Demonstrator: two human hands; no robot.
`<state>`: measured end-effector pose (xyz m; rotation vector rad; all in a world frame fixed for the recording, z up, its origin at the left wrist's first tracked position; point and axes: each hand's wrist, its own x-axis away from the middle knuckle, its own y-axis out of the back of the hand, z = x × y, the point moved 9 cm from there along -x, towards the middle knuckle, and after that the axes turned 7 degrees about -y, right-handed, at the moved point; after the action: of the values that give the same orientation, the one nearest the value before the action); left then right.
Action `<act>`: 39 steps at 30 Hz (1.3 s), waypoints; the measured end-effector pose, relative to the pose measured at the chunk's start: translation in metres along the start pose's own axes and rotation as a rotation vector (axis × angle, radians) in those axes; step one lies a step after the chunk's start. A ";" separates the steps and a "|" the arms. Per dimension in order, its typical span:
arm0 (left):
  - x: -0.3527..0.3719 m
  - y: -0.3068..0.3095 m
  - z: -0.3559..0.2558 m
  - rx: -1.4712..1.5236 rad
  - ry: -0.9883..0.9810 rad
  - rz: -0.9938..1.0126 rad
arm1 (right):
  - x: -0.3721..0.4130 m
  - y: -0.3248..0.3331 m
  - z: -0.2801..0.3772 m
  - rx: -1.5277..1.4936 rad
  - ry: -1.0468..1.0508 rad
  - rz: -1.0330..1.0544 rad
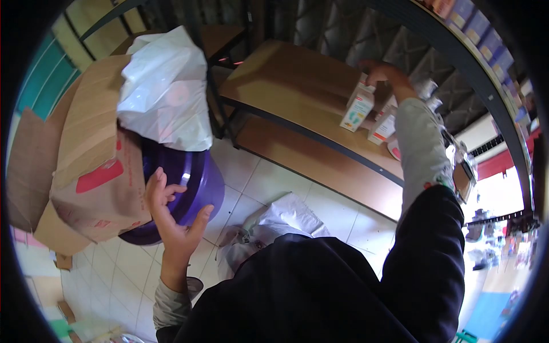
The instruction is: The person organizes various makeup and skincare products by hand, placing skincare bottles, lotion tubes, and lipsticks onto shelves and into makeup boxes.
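My right hand (382,74) reaches out over the shelf with its fingers closed at the top of a white carton (358,111) that has green footprints on its front. The carton stands upright near the shelf's edge. Beside it is another white carton (382,128), partly hidden by my sleeve. My left hand (176,214) is held up with fingers spread and holds nothing. It is close to an open cardboard box (94,154) with red print and in front of a purple tub (206,186).
A white plastic bag (166,86) lies over the cardboard box and tub. The brown shelf (286,80) has a lower board (297,157). Another pale bag (286,220) rests on the tiled floor (246,171). Packed goods (477,26) line a rack at the upper right.
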<state>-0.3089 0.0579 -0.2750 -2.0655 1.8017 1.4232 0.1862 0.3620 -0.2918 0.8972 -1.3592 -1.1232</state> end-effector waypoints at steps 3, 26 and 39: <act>-0.009 0.055 -0.046 -0.321 -0.372 -0.177 | -0.022 0.040 0.010 -0.120 0.268 -0.281; -0.064 0.248 0.012 -0.890 -0.276 -0.318 | 0.246 0.149 0.702 0.023 1.543 -0.150; -0.059 0.251 0.011 -0.816 -0.371 -0.274 | 0.136 -0.050 0.889 0.697 1.076 0.178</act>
<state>-0.5111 0.0286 -0.1175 -1.9837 0.8123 2.4957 -0.7129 0.3332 -0.2557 1.5284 -0.8389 0.0985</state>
